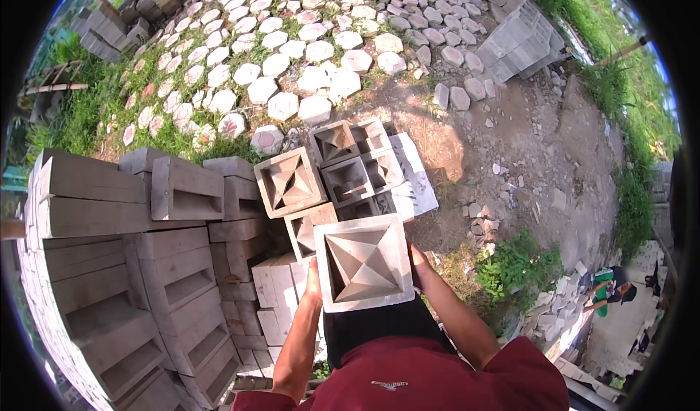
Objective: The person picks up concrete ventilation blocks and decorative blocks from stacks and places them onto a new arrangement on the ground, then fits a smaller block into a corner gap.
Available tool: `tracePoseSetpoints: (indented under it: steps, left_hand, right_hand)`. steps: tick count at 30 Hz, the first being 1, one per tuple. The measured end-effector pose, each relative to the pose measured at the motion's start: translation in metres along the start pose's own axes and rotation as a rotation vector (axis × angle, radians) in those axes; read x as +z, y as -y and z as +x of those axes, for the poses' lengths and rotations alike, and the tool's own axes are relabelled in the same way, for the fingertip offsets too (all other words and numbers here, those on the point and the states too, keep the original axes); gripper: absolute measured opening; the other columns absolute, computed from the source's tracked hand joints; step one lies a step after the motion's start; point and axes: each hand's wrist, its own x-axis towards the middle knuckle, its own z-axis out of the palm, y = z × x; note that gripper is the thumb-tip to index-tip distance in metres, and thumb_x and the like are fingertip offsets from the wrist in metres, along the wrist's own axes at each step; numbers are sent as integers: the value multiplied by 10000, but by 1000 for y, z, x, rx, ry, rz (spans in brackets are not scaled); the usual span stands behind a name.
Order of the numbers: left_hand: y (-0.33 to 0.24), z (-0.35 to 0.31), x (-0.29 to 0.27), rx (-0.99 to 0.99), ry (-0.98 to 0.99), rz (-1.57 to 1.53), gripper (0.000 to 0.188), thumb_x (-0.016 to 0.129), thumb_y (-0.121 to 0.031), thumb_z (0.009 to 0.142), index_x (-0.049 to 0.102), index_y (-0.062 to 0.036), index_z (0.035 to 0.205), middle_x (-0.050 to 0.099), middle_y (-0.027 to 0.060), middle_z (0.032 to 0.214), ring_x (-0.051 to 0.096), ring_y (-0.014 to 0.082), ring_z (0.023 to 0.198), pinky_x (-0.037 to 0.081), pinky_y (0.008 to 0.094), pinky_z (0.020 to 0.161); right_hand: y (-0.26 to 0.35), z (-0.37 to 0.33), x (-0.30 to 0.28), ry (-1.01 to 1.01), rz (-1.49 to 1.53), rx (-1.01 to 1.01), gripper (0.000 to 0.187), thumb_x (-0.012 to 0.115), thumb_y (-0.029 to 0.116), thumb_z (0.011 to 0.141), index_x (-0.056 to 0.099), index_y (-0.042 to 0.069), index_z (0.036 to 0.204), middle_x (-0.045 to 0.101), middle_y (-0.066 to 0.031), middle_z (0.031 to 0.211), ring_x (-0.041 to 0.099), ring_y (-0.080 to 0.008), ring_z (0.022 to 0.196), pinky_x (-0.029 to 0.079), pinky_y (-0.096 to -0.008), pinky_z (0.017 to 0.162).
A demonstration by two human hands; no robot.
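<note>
Close in front of my body is a square grey concrete vent block with a star-like faceted inside, its face turned up. My left hand grips its left side and my right hand its right side; the block hides part of the fingers on both. Just beyond it stand more vent blocks: a square one with a diagonal pattern, another partly covered by the held block, and a cluster with square openings.
Tall stacks of concrete blocks line my left. A whitish sheet or slab lies by the block cluster. Hexagonal pavers cover the ground ahead. A grey block pile stands far right. A person is at the lower right, near rubble.
</note>
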Motion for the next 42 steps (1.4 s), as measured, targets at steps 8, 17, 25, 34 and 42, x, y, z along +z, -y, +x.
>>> tracePoseSetpoints:
  steps: [8, 17, 25, 34, 42]
  left_hand:
    - [13, -80, 132, 120, 303, 242, 578, 291, -501, 936, 462, -64, 1273, 552, 121, 1193, 558, 271, 1033, 462, 387, 899]
    - [99, -71, 247, 181, 342, 586, 537, 293, -452, 951, 474, -52, 1261, 578, 105, 1134, 566, 240, 1009, 452, 355, 900]
    - [189, -2, 357, 158, 638, 699, 423, 357, -275, 936, 483, 2, 1229, 589, 147, 1099, 602, 261, 962, 504, 371, 843]
    - [254, 34, 485, -99, 850, 645, 443, 378, -241, 920, 466, 63, 1228, 570, 203, 1137, 611, 306, 954, 529, 418, 811]
    - [291, 62, 602, -342, 952, 698, 433, 381, -225, 922, 465, 67, 1229, 564, 213, 1151, 610, 319, 964, 532, 434, 813]
  right_hand:
    - [58, -136, -9, -219, 84, -196, 581, 421, 518, 917, 466, 90, 1308, 544, -89, 1214, 534, -193, 1068, 429, -316, 892]
    - [77, -184, -149, -215, 220, -378, 628, 363, 582, 905, 529, 76, 1239, 601, -88, 1079, 584, -183, 927, 462, -297, 793]
    - [172, -265, -241, -264, 367, -538, 663, 416, 627, 869, 536, 71, 1209, 603, -78, 1048, 580, -154, 908, 467, -284, 785]
    - [224, -301, -328, -243, 457, -725, 685, 452, 613, 862, 492, 43, 1239, 578, -77, 1101, 568, -175, 955, 463, -309, 796]
    - [288, -335, -378, -387, 106, -571, 655, 671, 435, 773, 453, 60, 1264, 559, -85, 1130, 550, -216, 1009, 459, -367, 783]
